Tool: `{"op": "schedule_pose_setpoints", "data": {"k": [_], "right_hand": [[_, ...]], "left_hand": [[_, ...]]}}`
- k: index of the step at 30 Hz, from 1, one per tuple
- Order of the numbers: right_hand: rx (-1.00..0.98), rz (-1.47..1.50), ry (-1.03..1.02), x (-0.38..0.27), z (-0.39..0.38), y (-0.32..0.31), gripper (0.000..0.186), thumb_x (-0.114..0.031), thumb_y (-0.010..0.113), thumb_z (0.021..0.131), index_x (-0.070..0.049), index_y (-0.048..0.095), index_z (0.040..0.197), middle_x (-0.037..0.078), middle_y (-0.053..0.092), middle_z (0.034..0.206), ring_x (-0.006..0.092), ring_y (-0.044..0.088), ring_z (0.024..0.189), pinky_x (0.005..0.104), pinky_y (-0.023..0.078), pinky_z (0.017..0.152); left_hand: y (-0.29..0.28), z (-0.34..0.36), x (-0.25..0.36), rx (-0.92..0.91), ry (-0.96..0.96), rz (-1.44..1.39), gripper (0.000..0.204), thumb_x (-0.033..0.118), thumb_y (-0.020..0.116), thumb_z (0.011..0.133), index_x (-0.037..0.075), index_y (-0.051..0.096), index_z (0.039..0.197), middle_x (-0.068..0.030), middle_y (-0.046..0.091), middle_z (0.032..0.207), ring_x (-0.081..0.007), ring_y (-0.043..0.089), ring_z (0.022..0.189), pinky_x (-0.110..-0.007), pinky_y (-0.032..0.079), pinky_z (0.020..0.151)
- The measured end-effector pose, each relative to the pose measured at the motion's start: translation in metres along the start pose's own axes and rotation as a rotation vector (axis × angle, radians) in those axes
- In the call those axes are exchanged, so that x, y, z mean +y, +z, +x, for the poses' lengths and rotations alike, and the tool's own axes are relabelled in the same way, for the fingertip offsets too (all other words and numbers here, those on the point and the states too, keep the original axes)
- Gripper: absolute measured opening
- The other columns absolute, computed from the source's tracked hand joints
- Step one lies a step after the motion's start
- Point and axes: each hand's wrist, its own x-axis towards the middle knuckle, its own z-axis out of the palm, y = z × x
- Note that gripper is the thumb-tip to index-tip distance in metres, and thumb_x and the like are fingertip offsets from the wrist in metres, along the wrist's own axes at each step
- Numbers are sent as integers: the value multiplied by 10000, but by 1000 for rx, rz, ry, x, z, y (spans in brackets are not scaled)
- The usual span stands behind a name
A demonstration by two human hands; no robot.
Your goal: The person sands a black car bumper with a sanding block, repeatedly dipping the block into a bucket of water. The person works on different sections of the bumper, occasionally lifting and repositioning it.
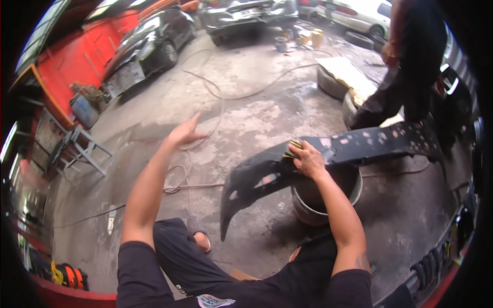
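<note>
A long, curved black car bumper with patchy pinkish and grey spots lies across a round tub in front of me. My right hand is closed on a small yellow-and-dark sanding pad, pressed against the upper face of the bumper. My fingers hide part of the pad. To the left of the bumper, my left hand is raised above the floor with fingers apart and nothing in it.
Another person in dark clothes stands by the bumper's far right end. Tyres carry a pale sheet behind it. A hose winds over the concrete floor. A grey stand is at left; parked cars line the back.
</note>
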Motion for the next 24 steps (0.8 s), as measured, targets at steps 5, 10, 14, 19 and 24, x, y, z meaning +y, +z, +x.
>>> {"op": "schedule_pose_setpoints", "data": {"k": [5, 10, 14, 19, 24], "right_hand": [[45, -29, -30, 11, -7, 0, 577, -186, 736, 842, -231, 735, 1417, 173, 656, 1266, 374, 671, 1212, 478, 592, 1029], [58, -12, -29, 8, -7, 3, 574, -181, 754, 834, -232, 741, 1405, 152, 656, 1229, 354, 670, 1188, 468, 604, 1007], [72, -19, -53, 9, -6, 4, 566, -179, 759, 830, -226, 744, 1394, 147, 656, 1214, 348, 670, 1175, 466, 613, 989], [87, -36, -63, 10, -7, 1, 551, -187, 754, 863, -232, 748, 1412, 138, 663, 1223, 349, 693, 1154, 468, 593, 995], [102, -34, -84, 11, -6, 4, 576, -163, 755, 825, -219, 734, 1398, 163, 653, 1200, 356, 661, 1164, 467, 608, 992]], "left_hand": [[-149, 57, 90, 177, -175, 78, 995, 383, 767, 936, 22, 272, 1721, -218, 778, 1007, -298, 734, 648, -417, 614, 580], [-213, 84, 121, 202, -353, 168, 961, 348, 765, 963, 63, 258, 1728, -182, 787, 1042, -273, 767, 747, -429, 648, 645], [-233, 103, 137, 198, -398, 279, 947, 347, 766, 974, 99, 262, 1737, -175, 793, 1137, -264, 790, 813, -428, 662, 720], [-240, 97, 172, 193, -406, 271, 950, 331, 752, 973, 119, 247, 1749, -174, 800, 1193, -259, 805, 852, -417, 667, 775], [-235, 102, 163, 191, -390, 295, 982, 349, 775, 964, 121, 237, 1753, -160, 805, 1193, -257, 806, 867, -422, 665, 798]]}}
